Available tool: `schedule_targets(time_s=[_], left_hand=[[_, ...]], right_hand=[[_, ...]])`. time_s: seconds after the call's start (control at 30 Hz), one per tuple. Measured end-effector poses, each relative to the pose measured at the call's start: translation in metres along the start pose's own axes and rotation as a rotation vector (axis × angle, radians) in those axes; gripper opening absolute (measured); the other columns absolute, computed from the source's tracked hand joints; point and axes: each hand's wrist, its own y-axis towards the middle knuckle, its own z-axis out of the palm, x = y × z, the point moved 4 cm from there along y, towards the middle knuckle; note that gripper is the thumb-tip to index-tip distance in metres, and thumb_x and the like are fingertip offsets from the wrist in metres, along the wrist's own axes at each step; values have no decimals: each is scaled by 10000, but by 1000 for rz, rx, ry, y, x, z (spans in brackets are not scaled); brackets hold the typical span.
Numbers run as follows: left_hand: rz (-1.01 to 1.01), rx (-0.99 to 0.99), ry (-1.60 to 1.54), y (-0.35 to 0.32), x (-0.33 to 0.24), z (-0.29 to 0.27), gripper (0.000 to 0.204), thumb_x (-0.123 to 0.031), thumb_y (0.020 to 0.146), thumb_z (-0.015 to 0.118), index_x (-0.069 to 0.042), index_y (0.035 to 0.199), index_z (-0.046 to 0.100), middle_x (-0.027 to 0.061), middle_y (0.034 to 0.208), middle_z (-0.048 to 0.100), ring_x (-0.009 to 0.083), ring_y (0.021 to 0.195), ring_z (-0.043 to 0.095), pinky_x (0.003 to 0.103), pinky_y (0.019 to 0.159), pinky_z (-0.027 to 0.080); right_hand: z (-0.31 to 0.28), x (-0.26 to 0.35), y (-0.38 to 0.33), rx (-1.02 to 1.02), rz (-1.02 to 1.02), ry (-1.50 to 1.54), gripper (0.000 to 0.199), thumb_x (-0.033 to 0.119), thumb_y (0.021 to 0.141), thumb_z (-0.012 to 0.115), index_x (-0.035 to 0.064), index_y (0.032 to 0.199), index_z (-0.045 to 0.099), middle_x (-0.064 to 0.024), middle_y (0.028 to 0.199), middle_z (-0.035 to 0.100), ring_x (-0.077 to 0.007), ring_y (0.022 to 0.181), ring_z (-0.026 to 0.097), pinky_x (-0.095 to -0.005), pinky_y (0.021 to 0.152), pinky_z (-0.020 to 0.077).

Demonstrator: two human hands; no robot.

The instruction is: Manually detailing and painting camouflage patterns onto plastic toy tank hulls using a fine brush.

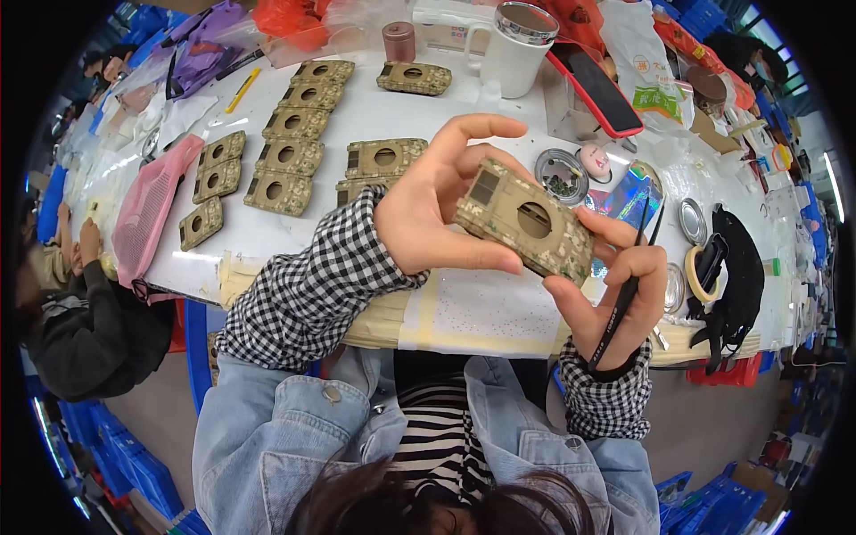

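A camouflage-patterned toy tank hull (501,203) with a round hole in its top is held tilted above the table's front edge. My left hand (423,209) grips its left end, thumb along the near side, index finger raised and curved. The thumb and a fingertip of my right hand (624,290) touch the hull's right end. Black tweezers (621,316) are tucked in that same right hand, their points upward past the fingers. Beyond the hull lies a round dish (563,176) of small dark green bits. Part of another hull (385,159) shows behind my left wrist.
Several more hulls stand in a column (290,156) and a smaller group (218,169) at left, beside a pink mesh bag (156,209). A lidded white mug (513,58) and red-cased phone (596,89) stand at the back. Right are a tin (692,220) and black strap bundle (738,276).
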Motion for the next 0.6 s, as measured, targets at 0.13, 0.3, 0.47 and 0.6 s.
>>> schedule_targets(time_s=[0.13,0.3,0.47,0.6], left_hand=[[-176,-102,-341,-7,24,-7,799,-204,761,712,-15,1372,234,145,1252,479,235,1170,486,370,978,416],[-246,-167,-681,-7,32,-15,593,-317,933,450,8,1375,223,169,1316,427,296,1210,452,433,1009,396],[-303,-336,-770,-7,35,-19,522,-307,972,351,67,1328,272,254,1313,392,353,1233,411,447,1033,382],[-333,-355,-781,-8,42,-25,495,-271,959,375,79,1304,310,279,1306,395,365,1203,443,442,1016,404]], right_hand=[[7,-2,6,22,-9,-56,428,131,712,779,34,849,386,-289,1127,538,-316,1047,581,-377,846,512],[-1,-12,7,-29,-61,-69,230,129,844,633,-1,861,443,-235,957,581,-270,850,583,-327,706,496],[-17,-16,6,-54,46,-481,56,11,846,565,-17,810,533,-132,768,560,-228,679,505,-303,605,403],[-4,-31,3,53,-44,-635,169,-16,704,685,9,855,615,-109,776,577,-269,749,547,-336,650,440]])
